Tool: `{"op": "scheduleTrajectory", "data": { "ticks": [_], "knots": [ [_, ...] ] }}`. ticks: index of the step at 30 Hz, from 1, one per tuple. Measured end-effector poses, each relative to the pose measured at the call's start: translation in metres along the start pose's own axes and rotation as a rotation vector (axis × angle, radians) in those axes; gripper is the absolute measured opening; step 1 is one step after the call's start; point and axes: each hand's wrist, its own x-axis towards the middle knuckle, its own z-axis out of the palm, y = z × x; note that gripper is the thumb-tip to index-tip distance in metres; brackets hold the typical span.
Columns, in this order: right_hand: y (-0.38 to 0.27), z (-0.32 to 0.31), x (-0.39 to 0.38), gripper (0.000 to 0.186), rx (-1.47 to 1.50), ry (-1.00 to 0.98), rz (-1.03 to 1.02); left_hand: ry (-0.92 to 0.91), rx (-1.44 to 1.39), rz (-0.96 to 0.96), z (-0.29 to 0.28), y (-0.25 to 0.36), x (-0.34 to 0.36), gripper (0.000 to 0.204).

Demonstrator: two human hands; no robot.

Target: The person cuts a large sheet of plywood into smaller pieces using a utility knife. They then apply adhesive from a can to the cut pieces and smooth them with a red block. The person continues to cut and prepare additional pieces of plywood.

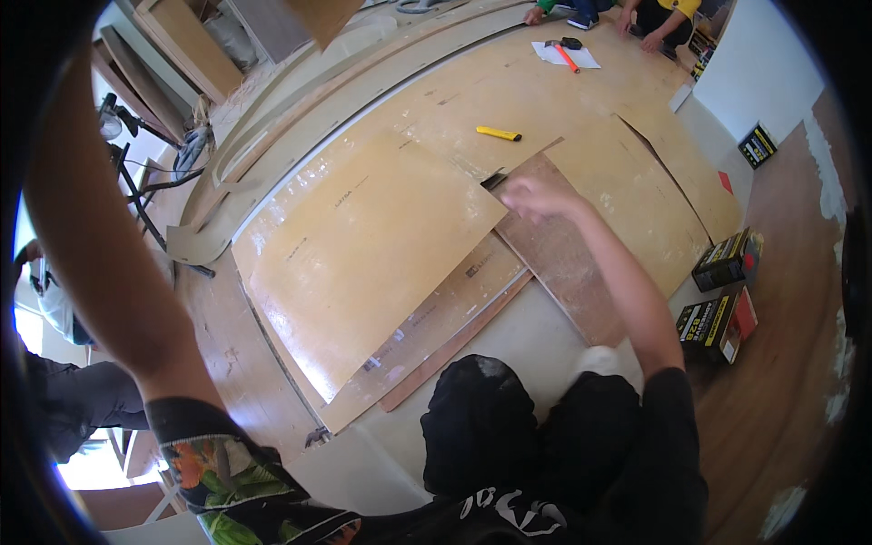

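My right hand [538, 197], a little blurred, is closed on what looks like a black scraper [493, 180]. It is at the corner of a large glossy tan sheet [363, 245]. Below that hand lies a reddish-brown board [563, 263]. My left forearm [118, 227] reaches up along the left rim, and its hand is out of the picture. A brown panel edge [324, 16] shows at the top; what holds it is hidden. A yellow utility knife [499, 133] lies on the sheets beyond my right hand.
Black adhesive boxes [713, 325] stand at the right. A red-handled tool [567, 59] lies on white paper [586, 58]. Co-workers' hands [652, 40] are at the far edge. Curved strips [300, 109] run along the left, near a black metal stand [134, 186].
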Motion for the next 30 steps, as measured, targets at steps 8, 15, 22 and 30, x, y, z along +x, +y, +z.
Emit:
{"op": "scheduleTrajectory", "data": {
  "ticks": [8, 15, 22, 30],
  "knots": [
    [0.033, 0.025, 0.166, 0.071, -0.067, 0.333, 0.039, 0.169, 0.316, -0.259, -0.161, 0.016, -0.031, 0.052],
    [-0.02, -0.009, 0.146, 0.059, 0.436, -0.258, 0.005, 0.34, 0.486, -0.429, -0.239, 0.064, -0.047, 0.054],
    [-0.076, 0.026, 0.097, 0.027, 0.755, -0.53, -0.173, 0.41, 0.586, -0.528, -0.281, 0.086, -0.048, 0.056],
    [-0.128, 0.074, 0.096, 0.016, 0.762, -0.523, -0.232, 0.444, 0.635, -0.574, -0.291, 0.094, -0.057, 0.058]
  ]
}}
